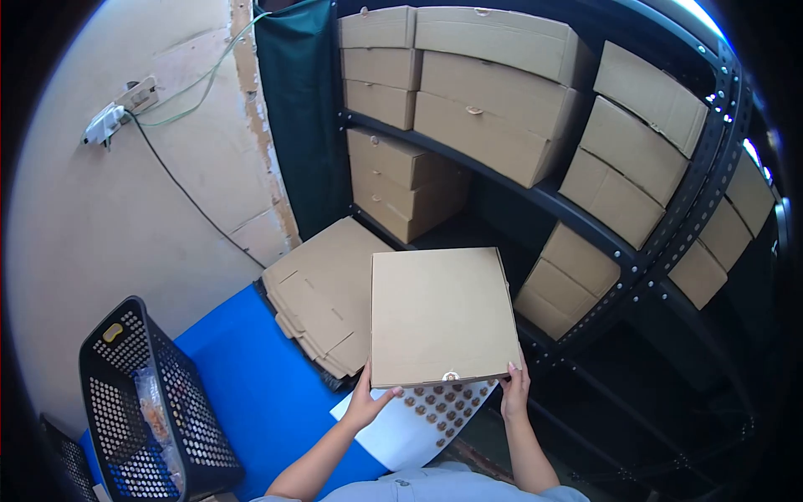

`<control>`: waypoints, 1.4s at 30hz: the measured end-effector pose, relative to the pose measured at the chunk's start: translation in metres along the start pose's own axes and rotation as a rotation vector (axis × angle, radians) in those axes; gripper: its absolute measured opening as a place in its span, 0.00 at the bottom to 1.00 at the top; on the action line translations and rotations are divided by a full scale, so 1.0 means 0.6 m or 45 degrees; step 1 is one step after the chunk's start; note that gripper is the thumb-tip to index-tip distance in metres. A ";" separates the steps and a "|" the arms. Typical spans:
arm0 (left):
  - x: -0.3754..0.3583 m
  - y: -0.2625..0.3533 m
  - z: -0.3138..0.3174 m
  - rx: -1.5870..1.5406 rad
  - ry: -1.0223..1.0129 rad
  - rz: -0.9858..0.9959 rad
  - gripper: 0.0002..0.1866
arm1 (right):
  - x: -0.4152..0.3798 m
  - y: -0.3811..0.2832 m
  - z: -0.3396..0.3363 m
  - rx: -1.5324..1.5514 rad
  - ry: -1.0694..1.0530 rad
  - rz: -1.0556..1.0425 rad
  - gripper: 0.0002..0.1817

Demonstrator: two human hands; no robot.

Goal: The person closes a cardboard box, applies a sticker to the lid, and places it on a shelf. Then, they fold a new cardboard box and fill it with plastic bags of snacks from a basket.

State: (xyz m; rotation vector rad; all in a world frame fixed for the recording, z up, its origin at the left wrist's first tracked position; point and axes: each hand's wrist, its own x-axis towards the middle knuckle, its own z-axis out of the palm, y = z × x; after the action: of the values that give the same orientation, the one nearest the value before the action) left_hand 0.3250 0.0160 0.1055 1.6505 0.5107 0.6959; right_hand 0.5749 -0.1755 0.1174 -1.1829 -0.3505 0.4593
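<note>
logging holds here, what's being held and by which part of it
A closed cardboard box, left grip and right grip at its near corners.

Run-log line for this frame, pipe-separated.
left hand: holds cardboard box, near-left corner | right hand: holds near-right corner | box lid: shut, round sticker at near edge | dotted sheet: partly hidden by box

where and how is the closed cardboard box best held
Probably grip the box at both near corners, from the person's side: it is broad and square-edged, so two-handed support should steady it. The left hand and right hand hold there.
</note>
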 end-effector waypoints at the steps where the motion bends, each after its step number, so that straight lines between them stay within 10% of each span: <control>1: 0.025 0.000 0.008 -0.042 -0.022 -0.015 0.49 | 0.012 -0.006 -0.008 -0.028 0.006 0.036 0.29; 15: 0.259 -0.105 -0.006 0.253 0.238 -0.089 0.35 | 0.095 0.146 -0.062 -0.274 -0.215 -0.009 0.36; 24: 0.420 -0.131 0.026 -0.217 0.505 -0.089 0.42 | 0.133 0.027 0.052 -0.441 -0.106 -0.136 0.40; 28: 0.479 -0.099 0.048 -0.192 0.665 -0.006 0.44 | 0.200 0.047 0.028 -1.048 -0.121 -0.557 0.37; 42: 0.396 -0.113 0.101 1.067 -0.132 -0.100 0.43 | 0.279 0.063 0.094 -1.215 -0.028 -0.693 0.31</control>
State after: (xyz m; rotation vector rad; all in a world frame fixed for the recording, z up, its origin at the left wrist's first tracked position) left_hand 0.5419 0.1447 0.0715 2.4093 0.8577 0.3360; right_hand 0.6842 -0.0324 0.1050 -1.9120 -0.9426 -0.2211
